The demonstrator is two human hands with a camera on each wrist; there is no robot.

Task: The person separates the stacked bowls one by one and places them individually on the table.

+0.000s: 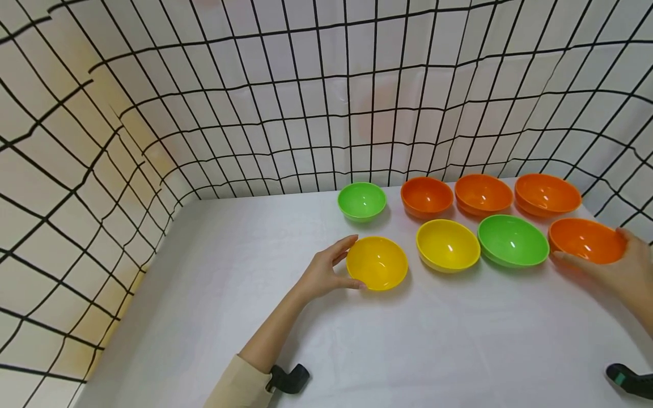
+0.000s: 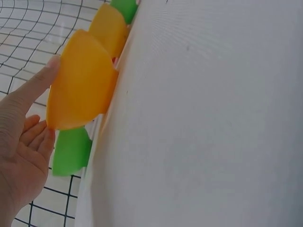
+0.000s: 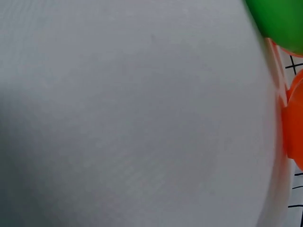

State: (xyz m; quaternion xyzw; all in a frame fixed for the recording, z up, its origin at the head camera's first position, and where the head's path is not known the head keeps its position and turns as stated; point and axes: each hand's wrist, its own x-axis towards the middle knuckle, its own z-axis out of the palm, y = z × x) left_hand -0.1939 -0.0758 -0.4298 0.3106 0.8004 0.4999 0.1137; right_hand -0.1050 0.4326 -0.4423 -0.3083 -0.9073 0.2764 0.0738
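A yellow bowl [image 1: 377, 264] stands upright on the white table, left of the other bowls in the front row. My left hand [image 1: 326, 271] grips it from its left side, thumb and fingers spread along the rim. In the left wrist view, thumb and fingers meet the edge of this bowl [image 2: 81, 85]. At the far right, my right hand [image 1: 624, 272] holds an orange bowl [image 1: 586, 241], thumb at its near left and fingers at its right rim. The right wrist view shows part of an orange bowl [image 3: 294, 127] but no hand.
Between the held bowls stand a second yellow bowl [image 1: 448, 246] and a green bowl [image 1: 513, 241]. Behind them are a smaller green bowl [image 1: 361, 202] and three orange bowls [image 1: 426, 197]. A black wire grid [image 1: 347, 107] borders the white table [image 1: 214, 283] at the back and sides.
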